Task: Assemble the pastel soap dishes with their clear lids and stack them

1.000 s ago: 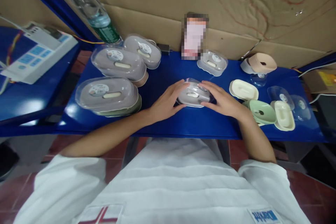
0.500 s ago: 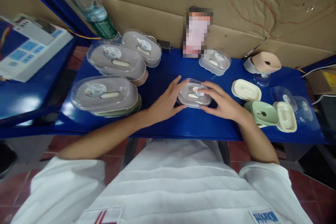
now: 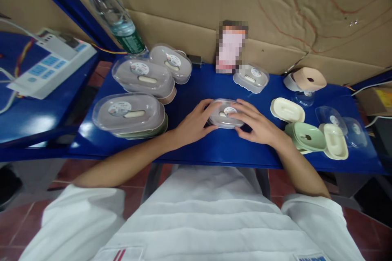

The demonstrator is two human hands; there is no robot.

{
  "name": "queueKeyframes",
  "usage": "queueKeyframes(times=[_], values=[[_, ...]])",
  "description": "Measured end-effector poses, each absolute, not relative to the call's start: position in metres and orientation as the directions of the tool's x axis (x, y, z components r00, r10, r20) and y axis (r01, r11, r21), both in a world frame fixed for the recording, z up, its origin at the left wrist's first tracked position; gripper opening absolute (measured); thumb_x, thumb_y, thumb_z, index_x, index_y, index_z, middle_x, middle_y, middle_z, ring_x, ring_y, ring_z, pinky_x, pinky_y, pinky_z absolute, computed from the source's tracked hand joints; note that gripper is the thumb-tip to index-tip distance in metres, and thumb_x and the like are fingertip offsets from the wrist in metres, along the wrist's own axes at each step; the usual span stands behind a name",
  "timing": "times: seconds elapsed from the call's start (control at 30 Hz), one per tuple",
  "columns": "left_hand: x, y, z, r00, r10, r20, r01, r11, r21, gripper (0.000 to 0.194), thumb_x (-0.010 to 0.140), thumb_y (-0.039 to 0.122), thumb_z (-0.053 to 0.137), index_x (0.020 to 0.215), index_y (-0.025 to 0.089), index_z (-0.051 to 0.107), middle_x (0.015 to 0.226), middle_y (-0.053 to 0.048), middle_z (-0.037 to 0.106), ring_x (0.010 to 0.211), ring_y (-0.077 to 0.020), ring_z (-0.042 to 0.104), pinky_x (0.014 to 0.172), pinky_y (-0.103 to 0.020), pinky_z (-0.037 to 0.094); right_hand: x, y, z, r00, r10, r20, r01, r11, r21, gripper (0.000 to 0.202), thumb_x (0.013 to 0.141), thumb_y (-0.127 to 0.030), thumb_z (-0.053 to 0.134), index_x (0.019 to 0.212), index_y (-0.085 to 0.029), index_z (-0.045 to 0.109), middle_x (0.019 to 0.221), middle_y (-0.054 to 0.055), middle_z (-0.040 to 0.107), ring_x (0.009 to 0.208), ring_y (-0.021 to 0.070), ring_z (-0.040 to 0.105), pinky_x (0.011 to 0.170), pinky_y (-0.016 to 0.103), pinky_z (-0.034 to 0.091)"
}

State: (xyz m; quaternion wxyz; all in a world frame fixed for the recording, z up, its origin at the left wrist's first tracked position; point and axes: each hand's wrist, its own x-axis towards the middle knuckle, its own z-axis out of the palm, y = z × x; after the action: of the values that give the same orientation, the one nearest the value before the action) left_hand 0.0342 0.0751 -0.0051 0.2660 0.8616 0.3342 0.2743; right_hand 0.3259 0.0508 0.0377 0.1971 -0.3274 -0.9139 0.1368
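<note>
A small oval box with a clear lid [image 3: 223, 119] and a round sticker lies on the blue table in front of me. My left hand [image 3: 196, 121] grips its left end, thumb at the near edge and fingers on the far side. From the right, my right hand [image 3: 256, 122] holds the other end, its fingers lying over the lid and its thumb at the near edge. Behind it sits a similar lidded box [image 3: 251, 78]. Fingers cover part of the lid's rim at both ends.
Larger lidded boxes [image 3: 128, 112] stand at the left, below a water bottle [image 3: 130, 38]. A blurred upright panel [image 3: 231, 49] leans at the back. Green tubs [image 3: 309, 135], cream trays [image 3: 288, 110], loose clear lids and a peach tub [image 3: 310, 78] are at the right.
The camera view has shifted a little. My right hand's fingers now reach further over the lid, and both hands remain on the small box.
</note>
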Motion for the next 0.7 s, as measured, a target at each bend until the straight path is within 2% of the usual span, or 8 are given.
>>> queueKeyframes(times=[0.13,0.27,0.37,0.43,0.53,0.63,0.7], values=[[0.034,0.075,-0.007,0.609,0.735,0.299,0.454,-0.632,0.629,0.076,0.099,0.035,0.071,0.164,0.026,0.032,0.159,-0.018,0.042,0.151,-0.0354,0.045,0.128,-0.057,0.041,0.320,0.054,0.033,-0.698,0.634,0.333,0.553,0.772,-0.313,0.048,0.102,-0.028,0.065,0.150,-0.026,0.059,0.163,0.014,0.051,0.158,0.0354,0.041,0.126,0.062,0.044],[0.036,0.075,-0.010,0.585,0.750,0.308,0.471,-0.624,0.623,0.078,0.099,0.034,0.069,0.164,0.021,0.029,0.162,-0.021,0.038,0.153,-0.0375,0.042,0.128,-0.058,0.039,0.320,0.061,0.027,-0.680,0.666,0.306,0.554,0.740,-0.380,0.054,0.104,-0.040,0.067,0.154,-0.029,0.054,0.166,0.013,0.047,0.162,0.0349,0.035,0.128,0.062,0.041],[0.036,0.076,-0.012,0.598,0.745,0.296,0.452,-0.619,0.643,0.083,0.097,0.038,0.073,0.165,0.022,0.028,0.158,-0.021,0.043,0.149,-0.0384,0.046,0.126,-0.060,0.041,0.322,0.065,0.022,-0.662,0.699,0.270,0.584,0.707,-0.399,0.063,0.104,-0.047,0.066,0.161,-0.030,0.046,0.166,0.015,0.046,0.159,0.0341,0.040,0.127,0.060,0.044],[0.035,0.077,-0.013,0.603,0.740,0.298,0.438,-0.620,0.651,0.084,0.096,0.040,0.074,0.165,0.022,0.029,0.156,-0.021,0.045,0.148,-0.0390,0.047,0.125,-0.061,0.042,0.323,0.066,0.018,-0.666,0.691,0.282,0.600,0.720,-0.349,0.066,0.104,-0.047,0.066,0.163,-0.030,0.044,0.166,0.016,0.045,0.158,0.0344,0.041,0.126,0.059,0.044],[0.034,0.077,-0.015,0.585,0.741,0.329,0.430,-0.628,0.648,0.078,0.100,0.038,0.069,0.165,0.023,0.029,0.159,-0.022,0.042,0.150,-0.0394,0.046,0.125,-0.062,0.042,0.320,0.065,0.015,-0.696,0.645,0.316,0.592,0.764,-0.257,0.065,0.105,-0.042,0.064,0.166,-0.033,0.041,0.168,0.014,0.044,0.163,0.0350,0.032,0.129,0.062,0.039],[0.034,0.079,-0.017,0.579,0.736,0.351,0.426,-0.640,0.639,0.075,0.102,0.036,0.066,0.166,0.025,0.029,0.161,-0.021,0.041,0.151,-0.0395,0.045,0.124,-0.063,0.042,0.317,0.066,0.016,-0.701,0.650,0.292,0.606,0.760,-0.236,0.069,0.107,-0.041,0.061,0.170,-0.035,0.034,0.171,0.012,0.040,0.165,0.0350,0.027,0.129,0.064,0.039],[0.033,0.080,-0.018,0.577,0.734,0.359,0.427,-0.645,0.634,0.074,0.102,0.035,0.065,0.166,0.025,0.030,0.161,-0.021,0.042,0.152,-0.0396,0.045,0.124,-0.063,0.042,0.315,0.066,0.016,-0.697,0.666,0.265,0.632,0.746,-0.211,0.068,0.107,-0.043,0.060,0.170,-0.035,0.034,0.172,0.012,0.040,0.165,0.0352,0.027,0.129,0.064,0.040]])
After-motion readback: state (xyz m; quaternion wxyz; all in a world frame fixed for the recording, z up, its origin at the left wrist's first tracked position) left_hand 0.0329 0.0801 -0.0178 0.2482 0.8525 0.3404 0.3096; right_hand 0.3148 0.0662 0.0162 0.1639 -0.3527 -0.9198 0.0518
